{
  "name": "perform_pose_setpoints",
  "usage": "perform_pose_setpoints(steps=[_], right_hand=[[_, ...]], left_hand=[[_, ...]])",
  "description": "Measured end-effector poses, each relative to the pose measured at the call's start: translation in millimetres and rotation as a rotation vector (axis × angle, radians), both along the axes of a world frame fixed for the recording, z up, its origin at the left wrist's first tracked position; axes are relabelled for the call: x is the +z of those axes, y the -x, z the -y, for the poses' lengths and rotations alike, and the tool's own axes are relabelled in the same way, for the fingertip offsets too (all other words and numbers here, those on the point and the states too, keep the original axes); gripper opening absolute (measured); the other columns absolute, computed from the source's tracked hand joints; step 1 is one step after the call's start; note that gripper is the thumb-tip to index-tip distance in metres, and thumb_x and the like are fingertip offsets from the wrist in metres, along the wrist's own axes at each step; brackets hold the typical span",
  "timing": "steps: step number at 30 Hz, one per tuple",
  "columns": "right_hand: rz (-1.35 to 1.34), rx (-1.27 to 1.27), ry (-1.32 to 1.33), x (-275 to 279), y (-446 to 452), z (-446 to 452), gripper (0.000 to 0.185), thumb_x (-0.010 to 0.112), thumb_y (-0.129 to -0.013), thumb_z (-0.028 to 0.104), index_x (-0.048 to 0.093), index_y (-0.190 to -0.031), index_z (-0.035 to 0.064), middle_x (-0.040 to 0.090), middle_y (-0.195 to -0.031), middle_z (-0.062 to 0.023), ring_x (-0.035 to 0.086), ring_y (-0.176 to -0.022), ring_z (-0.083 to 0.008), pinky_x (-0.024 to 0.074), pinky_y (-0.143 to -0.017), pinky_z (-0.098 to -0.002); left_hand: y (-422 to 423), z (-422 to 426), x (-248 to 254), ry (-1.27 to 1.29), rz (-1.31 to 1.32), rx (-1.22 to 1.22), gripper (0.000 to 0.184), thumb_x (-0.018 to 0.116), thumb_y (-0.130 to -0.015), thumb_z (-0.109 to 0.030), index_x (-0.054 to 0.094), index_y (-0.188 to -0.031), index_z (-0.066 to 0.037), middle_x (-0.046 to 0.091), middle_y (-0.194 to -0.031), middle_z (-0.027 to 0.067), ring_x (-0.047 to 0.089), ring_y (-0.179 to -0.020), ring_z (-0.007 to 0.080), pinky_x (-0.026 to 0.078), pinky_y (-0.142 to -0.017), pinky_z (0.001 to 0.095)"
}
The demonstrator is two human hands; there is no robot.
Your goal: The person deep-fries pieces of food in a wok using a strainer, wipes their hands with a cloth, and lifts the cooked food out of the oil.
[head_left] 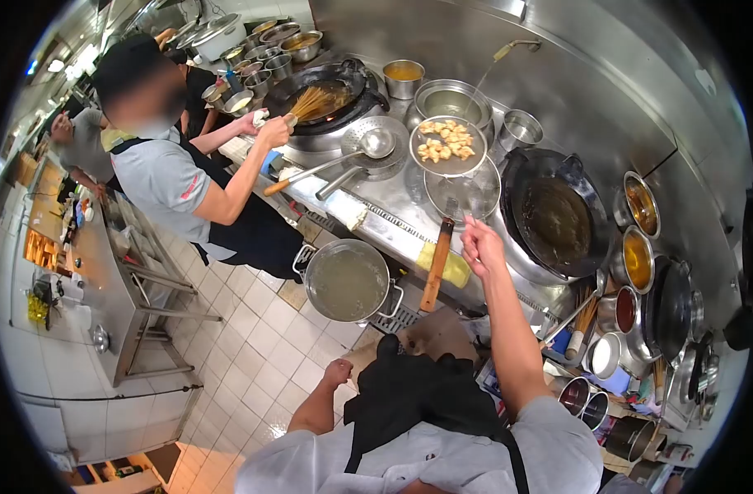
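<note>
My right hand (482, 245) is stretched over the counter's front edge, index finger extended and the other fingers partly curled. No object shows in it. Just left of it lies a mesh skimmer (480, 194), its wooden handle (437, 267) jutting over the edge. Behind that, a round strainer (447, 170) bears browned food pieces (445, 140). To the right of my hand sits a black wok (558, 218) with dark liquid. Low by my body, my left hand (338, 372) is curled into a fist with nothing visible in it.
A co-worker (166, 165) at the left holds a bamboo brush (312, 100) over another wok (290, 86). A large pot (347, 281) of cloudy liquid stands before the counter. Water runs from a tap (516, 45). Metal bowls (638, 258) line the right side.
</note>
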State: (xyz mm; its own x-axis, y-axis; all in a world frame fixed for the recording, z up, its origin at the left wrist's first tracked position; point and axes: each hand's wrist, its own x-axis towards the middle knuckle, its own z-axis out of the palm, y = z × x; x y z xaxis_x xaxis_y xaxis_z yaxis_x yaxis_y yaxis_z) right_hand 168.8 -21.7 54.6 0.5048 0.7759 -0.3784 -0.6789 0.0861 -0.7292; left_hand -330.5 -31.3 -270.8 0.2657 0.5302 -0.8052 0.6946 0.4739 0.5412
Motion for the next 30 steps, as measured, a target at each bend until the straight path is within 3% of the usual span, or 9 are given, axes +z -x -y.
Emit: perform_pose_setpoints(steps=[4,11,12,15,16,19,22,25,30], right_hand=[[-0.088,0.030,-0.028,-29,8,-68,0.027,0.050,-0.089,0.001,0.048,-0.116,0.0019,0.052,-0.061,-0.0056,0.037,-0.036,-0.0101,0.0299,-0.034,-0.0271],[0.194,0.012,0.223,-34,22,-126,0.028,0.047,-0.086,-0.001,0.049,-0.114,0.0028,0.052,-0.059,-0.0057,0.038,-0.036,-0.0117,0.0309,-0.032,-0.0277],[0.229,-0.005,0.264,-26,25,-133,0.027,0.046,-0.086,-0.001,0.051,-0.112,0.0035,0.051,-0.059,-0.0052,0.038,-0.036,-0.0123,0.0307,-0.031,-0.0284],[0.350,-0.002,0.321,-30,19,-157,0.023,0.045,-0.086,-0.001,0.053,-0.108,0.0034,0.050,-0.059,-0.0050,0.039,-0.036,-0.0132,0.0304,-0.031,-0.0292],[0.377,-0.006,0.339,-21,21,-163,0.022,0.043,-0.087,-0.001,0.054,-0.105,0.0029,0.051,-0.059,-0.0057,0.039,-0.035,-0.0138,0.0302,-0.030,-0.0301],[0.459,-0.003,0.382,-16,17,-180,0.020,0.042,-0.087,0.000,0.055,-0.103,0.0018,0.052,-0.059,-0.0066,0.038,-0.035,-0.0140,0.0300,-0.030,-0.0306],[0.522,-0.013,0.424,-20,12,-191,0.024,0.042,-0.088,0.000,0.057,-0.106,-0.0002,0.052,-0.059,-0.0074,0.038,-0.035,-0.0141,0.0298,-0.030,-0.0314],[0.597,-0.003,0.431,-28,9,-195,0.029,0.042,-0.086,-0.001,0.058,-0.110,-0.0013,0.052,-0.059,-0.0068,0.039,-0.035,-0.0141,0.0294,-0.030,-0.0321],[0.688,0.011,0.474,-24,20,-187,0.042,0.045,-0.083,-0.001,0.058,-0.123,-0.0019,0.056,-0.061,-0.0094,0.044,-0.037,-0.0152,0.0308,-0.031,-0.0334]], left_hand=[[2,-22,6,-0.044,0.041,0.080,0.027,0.061,-0.088,-0.024,0.062,-0.100,0.000,0.066,-0.073,0.0101,0.065,-0.061,0.0165,0.052,-0.051,0.0302],[49,-13,10,0.079,0.017,0.142,0.025,0.064,-0.086,-0.019,0.064,-0.100,0.000,0.068,-0.082,0.0096,0.066,-0.063,0.0177,0.052,-0.052,0.0307],[92,-5,-74,-0.218,0.098,-0.388,0.022,0.060,-0.089,-0.018,0.066,-0.098,0.000,0.068,-0.083,0.0096,0.067,-0.065,0.0173,0.054,-0.052,0.0323],[96,7,-51,0.055,-0.054,-0.291,0.018,0.059,-0.089,-0.015,0.067,-0.095,-0.001,0.069,-0.083,0.0091,0.067,-0.066,0.0170,0.056,-0.053,0.0321],[84,6,-16,0.193,-0.117,-0.131,0.017,0.057,-0.089,-0.012,0.068,-0.094,0.000,0.068,-0.082,0.0098,0.067,-0.067,0.0166,0.057,-0.054,0.0312],[90,17,-27,0.211,-0.034,-0.005,0.018,0.056,-0.091,-0.013,0.067,-0.097,0.000,0.068,-0.082,0.0097,0.067,-0.066,0.0167,0.056,-0.053,0.0319],[99,18,-73,-0.129,0.076,-0.377,0.021,0.055,-0.093,-0.016,0.064,-0.104,0.000,0.067,-0.082,0.0090,0.066,-0.065,0.0166,0.054,-0.052,0.0319],[58,5,-3,0.126,0.044,0.172,0.022,0.058,-0.090,-0.016,0.062,-0.105,-0.001,0.066,-0.080,0.0080,0.064,-0.063,0.0163,0.053,-0.052,0.0302],[37,-11,6,0.100,0.082,0.213,0.017,0.061,-0.086,-0.014,0.064,-0.097,-0.002,0.065,-0.076,0.0077,0.063,-0.062,0.0153,0.051,-0.051,0.0293]])
